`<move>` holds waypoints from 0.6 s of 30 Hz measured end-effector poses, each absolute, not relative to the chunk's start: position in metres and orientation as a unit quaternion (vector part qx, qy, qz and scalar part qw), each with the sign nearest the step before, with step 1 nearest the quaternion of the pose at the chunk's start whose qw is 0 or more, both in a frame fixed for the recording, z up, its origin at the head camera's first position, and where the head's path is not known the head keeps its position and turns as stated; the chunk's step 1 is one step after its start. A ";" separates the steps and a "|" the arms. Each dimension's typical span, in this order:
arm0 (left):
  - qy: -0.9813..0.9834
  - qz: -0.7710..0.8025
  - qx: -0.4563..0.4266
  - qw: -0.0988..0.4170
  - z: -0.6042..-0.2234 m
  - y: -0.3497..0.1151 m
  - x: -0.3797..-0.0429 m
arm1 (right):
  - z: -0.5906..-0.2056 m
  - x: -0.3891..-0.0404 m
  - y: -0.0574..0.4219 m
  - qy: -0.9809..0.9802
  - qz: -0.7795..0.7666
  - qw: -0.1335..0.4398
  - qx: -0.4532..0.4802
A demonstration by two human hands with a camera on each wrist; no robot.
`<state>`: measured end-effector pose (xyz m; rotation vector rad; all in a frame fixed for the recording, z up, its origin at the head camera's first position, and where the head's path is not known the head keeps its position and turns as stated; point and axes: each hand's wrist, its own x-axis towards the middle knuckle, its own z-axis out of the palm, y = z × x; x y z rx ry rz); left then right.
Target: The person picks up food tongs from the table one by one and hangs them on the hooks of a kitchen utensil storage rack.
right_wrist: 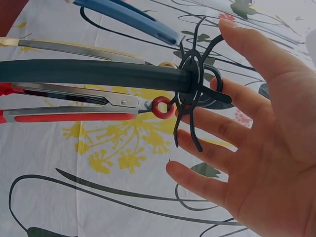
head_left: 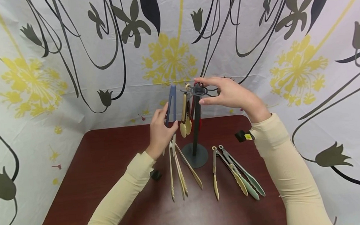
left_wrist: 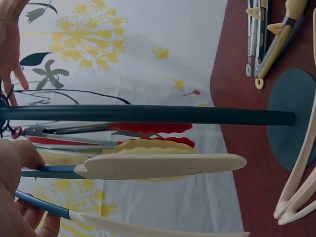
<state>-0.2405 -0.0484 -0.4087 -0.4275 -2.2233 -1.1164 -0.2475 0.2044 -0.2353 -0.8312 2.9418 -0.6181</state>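
Note:
My left hand grips a pair of blue-handled tongs upright, left of a dark stand's pole. In the left wrist view, their flat beige heads hang apart below the fingers. My right hand is spread around the hook ring on top of the stand, its fingers fairly straight. Whether those fingertips press on the hooks is hard to tell. Red tongs hang by a red loop from the ring. Beige-tipped tongs hang beside them.
The round stand base sits on a dark red table. Pale tongs lie left of it, spread. To its right lie beige-tipped tongs and green-tipped tongs. A patterned cloth hangs behind.

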 end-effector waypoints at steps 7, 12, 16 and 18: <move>-0.834 -0.410 -0.186 0.319 -0.399 -0.043 -0.236 | -0.235 -0.247 0.205 0.942 -0.201 0.009 -0.269; -0.835 -0.400 -0.189 0.326 -0.399 -0.042 -0.235 | -0.235 -0.246 0.205 0.944 -0.196 0.006 -0.267; -0.834 -0.392 -0.195 0.336 -0.400 -0.041 -0.234 | -0.234 -0.245 0.204 0.944 -0.195 0.006 -0.267; -0.833 -0.389 -0.198 0.339 -0.400 -0.041 -0.233 | -0.234 -0.245 0.204 0.943 -0.197 0.006 -0.267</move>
